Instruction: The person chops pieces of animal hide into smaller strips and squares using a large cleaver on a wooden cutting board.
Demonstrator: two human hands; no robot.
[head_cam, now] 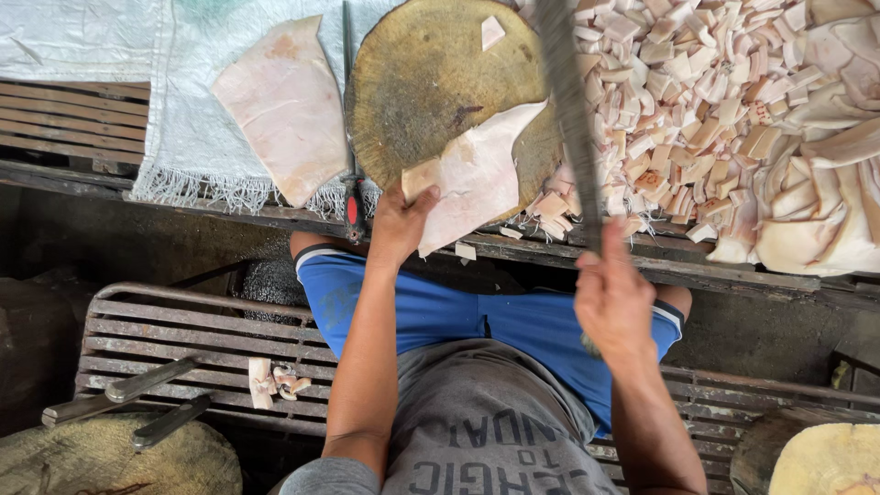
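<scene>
— Two hands listed first, please. State of each?

— Left hand (396, 225): grip pressed down on the near edge of a pale pink slab (477, 174), thumb on top, fingers hidden under or behind it. Right hand (612, 298): grip clamped round the handle of a long cleaver (570, 110), blade raised and blurred, running up past the right side of the round block.

— Item held by the left?

— One flat slab of pale, skin-like material, lying half on the round wooden chopping block (431, 82) and overhanging its near rim toward the person. One small cut square (492, 32) rests near the block's far edge.

— Block location?

— On the desk (642, 266), a dark, worn wooden plank surface in front of the person's knees.

— Items to the right?

— One large heap of cut pieces (706, 101), small pale rectangles, touching the block's right side; beyond it, bigger uncut curls (825, 202) of the same material.

— Items to the left?

— One second slab (286, 105), uncut, lying on a white woven sack (197, 128) with a frayed edge. One thin dark tool with a red handle (351, 206) lies between that slab and the block.

— Lower area?

— One slatted metal bench (183, 339), rusty, carrying two knives (151, 380) and a few scraps (275, 380). Person wears blue shorts (477, 316) and a grey shirt (495, 422).
</scene>
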